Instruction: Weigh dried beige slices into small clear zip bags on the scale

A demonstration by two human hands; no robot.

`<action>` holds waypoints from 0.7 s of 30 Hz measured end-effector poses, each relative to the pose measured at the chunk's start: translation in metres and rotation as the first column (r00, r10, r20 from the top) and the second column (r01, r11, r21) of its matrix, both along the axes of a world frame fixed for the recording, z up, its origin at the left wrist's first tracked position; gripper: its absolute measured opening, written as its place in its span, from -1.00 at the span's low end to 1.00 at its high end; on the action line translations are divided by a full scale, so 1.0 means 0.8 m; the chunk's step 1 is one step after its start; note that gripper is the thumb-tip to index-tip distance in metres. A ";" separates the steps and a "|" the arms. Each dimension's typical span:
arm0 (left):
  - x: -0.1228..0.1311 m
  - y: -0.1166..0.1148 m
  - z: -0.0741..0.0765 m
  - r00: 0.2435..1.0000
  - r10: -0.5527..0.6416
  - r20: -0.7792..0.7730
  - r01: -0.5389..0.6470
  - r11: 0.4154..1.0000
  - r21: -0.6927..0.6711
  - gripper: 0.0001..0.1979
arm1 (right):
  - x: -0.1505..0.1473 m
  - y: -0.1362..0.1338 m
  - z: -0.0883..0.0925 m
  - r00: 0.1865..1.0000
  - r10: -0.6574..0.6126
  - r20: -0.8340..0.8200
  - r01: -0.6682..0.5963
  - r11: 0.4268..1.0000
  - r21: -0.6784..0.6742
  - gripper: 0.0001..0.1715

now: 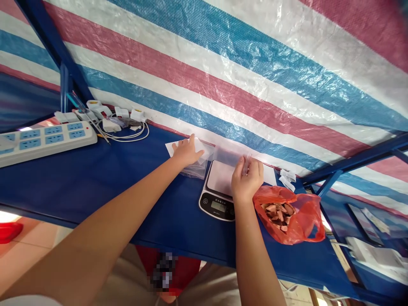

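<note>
The right hand (247, 175) is pinching a clear, thin plastic bag (232, 157), thumb against curled fingers, just past the far right corner of the white-topped, black-fronted electronic scale (219, 178); the left hand (186, 151) is lying with fingers spread and thumb apart over a flat stack of clear plastic bags (196, 171), and whether it is pressing on them I cannot tell. The scale is sitting between the two forearms, its long axis running away from the body, its grey display facing the person; the right hand is standing nearer to it. The red translucent plastic carrier bag (298, 225) is lying to the right of the right wrist and closer to the body, its long axis running roughly sideways; its opening is showing brownish-pink broken pieces (279, 214), with the left hand being well apart.
</note>
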State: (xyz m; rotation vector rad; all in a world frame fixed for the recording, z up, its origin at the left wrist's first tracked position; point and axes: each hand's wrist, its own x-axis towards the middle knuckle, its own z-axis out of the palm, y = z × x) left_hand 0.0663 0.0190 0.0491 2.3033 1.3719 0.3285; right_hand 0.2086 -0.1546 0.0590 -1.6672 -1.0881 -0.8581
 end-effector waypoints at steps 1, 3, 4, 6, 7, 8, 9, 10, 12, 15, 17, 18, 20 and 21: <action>0.006 0.004 0.002 0.999 0.033 -0.022 -0.033 0.999 0.006 -0.08 | -0.001 0.000 -0.001 1.000 0.004 -0.002 -0.004 1.000 0.002 -0.72; 0.015 0.012 0.003 0.995 0.096 -0.016 -0.096 0.995 0.010 -0.09 | -0.002 -0.001 -0.003 1.000 0.019 0.007 -0.019 1.000 0.015 -0.74; 0.018 0.015 0.002 0.992 0.122 0.014 -0.122 0.992 0.009 -0.12 | -0.002 -0.001 -0.003 0.999 0.030 0.016 -0.030 0.999 0.025 -0.74; 0.019 0.021 0.000 0.980 0.153 0.129 -0.157 0.987 0.026 -0.22 | -0.002 0.000 -0.004 0.998 0.046 0.030 -0.048 0.998 0.041 -0.76; 0.017 0.022 0.000 0.967 0.153 0.204 -0.165 0.985 0.043 -0.28 | -0.002 0.000 -0.005 0.998 0.052 0.034 -0.054 0.998 0.046 -0.77; 0.016 0.023 0.001 0.949 0.144 0.282 -0.167 0.984 0.061 -0.34 | -0.002 0.000 -0.005 0.998 0.057 0.034 -0.059 0.997 0.048 -0.78; 0.013 0.023 0.003 0.925 0.131 0.356 -0.168 0.983 0.077 -0.41 | -0.002 0.000 -0.005 0.998 0.062 0.029 -0.063 0.997 0.049 -0.78; 0.010 0.022 0.008 0.900 0.118 0.420 -0.170 0.981 0.088 -0.51 | -0.003 0.000 -0.004 0.998 0.067 0.017 -0.068 0.997 0.048 -0.78; 0.001 0.015 0.021 0.856 0.088 0.509 -0.168 0.979 0.113 -0.78 | -0.004 -0.001 -0.003 0.996 0.082 -0.025 -0.081 0.995 0.051 -0.77; -0.019 -0.008 0.048 0.787 0.033 0.616 -0.160 0.975 0.152 -0.77 | -0.006 -0.002 0.000 0.981 0.114 -0.159 -0.102 0.991 0.083 -0.74; -0.037 -0.030 0.064 0.697 0.016 0.717 -0.147 0.982 0.121 -0.71 | -0.007 -0.003 0.001 0.946 0.146 -0.289 -0.118 0.987 0.112 -0.69; -0.047 -0.042 0.069 0.635 0.038 0.772 -0.148 0.986 0.073 -0.72 | -0.008 -0.003 0.001 0.925 0.161 -0.345 -0.126 0.985 0.122 -0.65; -0.071 -0.065 0.073 0.490 0.168 0.855 -0.155 0.982 -0.103 -0.71 | -0.009 -0.003 0.000 0.889 0.187 -0.418 -0.144 0.981 0.132 -0.61; -0.084 -0.075 0.071 0.419 0.256 0.871 -0.158 0.965 -0.208 -0.68 | -0.009 -0.003 -0.002 0.879 0.197 -0.434 -0.153 0.979 0.134 -0.60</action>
